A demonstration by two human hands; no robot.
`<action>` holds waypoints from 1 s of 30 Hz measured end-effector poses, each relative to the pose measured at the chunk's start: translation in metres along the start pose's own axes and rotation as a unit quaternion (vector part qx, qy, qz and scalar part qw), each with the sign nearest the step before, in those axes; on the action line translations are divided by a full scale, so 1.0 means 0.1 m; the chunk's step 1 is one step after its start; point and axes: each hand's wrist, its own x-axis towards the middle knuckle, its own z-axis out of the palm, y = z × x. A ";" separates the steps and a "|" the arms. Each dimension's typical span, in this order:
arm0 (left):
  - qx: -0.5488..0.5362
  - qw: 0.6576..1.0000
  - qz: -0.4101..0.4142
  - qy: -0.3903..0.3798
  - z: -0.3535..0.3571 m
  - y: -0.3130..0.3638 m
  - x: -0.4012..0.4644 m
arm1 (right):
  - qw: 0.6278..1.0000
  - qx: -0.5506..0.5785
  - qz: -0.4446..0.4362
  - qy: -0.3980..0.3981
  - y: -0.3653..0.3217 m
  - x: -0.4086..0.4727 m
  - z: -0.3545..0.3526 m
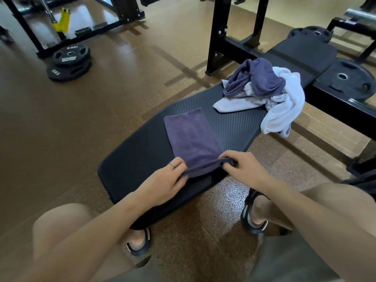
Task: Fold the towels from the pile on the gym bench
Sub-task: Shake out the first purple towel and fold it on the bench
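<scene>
Mid-fold step: purple towel lies flat near bench near end. Left hand and right hand pinch its near edge corners. Next, likely: carry edge to far edge, align corners. Pile waits at far end.

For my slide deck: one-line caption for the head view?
Both hands, left and right, pinch the purple towel's near edge on the black bench.

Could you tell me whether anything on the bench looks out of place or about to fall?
Yes: in the pile, the white towel hangs over the bench edge and may slip off. The purple towel lies flat, both hands pinching its near edge.
</scene>
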 end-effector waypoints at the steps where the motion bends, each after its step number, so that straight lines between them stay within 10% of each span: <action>1: -0.051 0.998 -0.040 0.012 -0.03 -0.01 0.02 | 0.999 0.026 0.024 0.005 0.00 0.05 -0.03; 13: -0.295 0.897 -0.324 0.069 -0.05 -0.16 0.39 | 0.992 -0.016 0.092 0.079 -0.03 0.49 0.17; 30: -0.246 0.908 -0.338 0.031 -0.06 -0.13 0.44 | 0.988 -0.079 0.094 0.093 -0.07 0.52 0.24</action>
